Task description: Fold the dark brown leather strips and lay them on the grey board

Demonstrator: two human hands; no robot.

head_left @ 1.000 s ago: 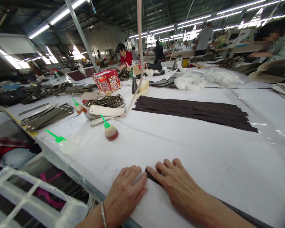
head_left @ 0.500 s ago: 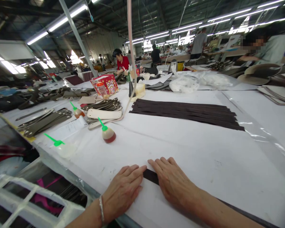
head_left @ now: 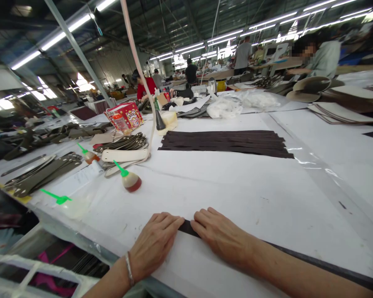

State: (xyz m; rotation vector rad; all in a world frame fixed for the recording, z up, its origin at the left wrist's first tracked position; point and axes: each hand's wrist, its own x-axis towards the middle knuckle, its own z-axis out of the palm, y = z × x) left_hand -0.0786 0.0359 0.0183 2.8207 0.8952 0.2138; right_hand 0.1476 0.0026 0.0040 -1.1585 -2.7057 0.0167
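Note:
A long, narrow dark brown strip [head_left: 188,227] lies on the white table near its front edge. Its short visible piece shows between my two hands, and it emerges again beyond my right forearm toward the lower right. My left hand [head_left: 155,242], with a bracelet at the wrist, is closed over the strip's left end, fingers together. Just to the right, my right hand [head_left: 219,236] has curled fingers pressing on the strip. Both palms face down, hiding the strip beneath them. Farther back, a row of similar dark strips [head_left: 225,142] lies side by side.
A squeeze bottle [head_left: 132,182] with green nozzle stands left of centre, two more beyond it. Pale straps [head_left: 124,155] and olive pieces [head_left: 49,174] lie at left. A hose [head_left: 136,58] hangs down. A white crate [head_left: 31,273] is below the table edge. Co-workers are behind.
The view has turned right, so the table things appear farther left. My right hand's fingers, straighter before, are now more curled on the strip. My left hand stays at its end.

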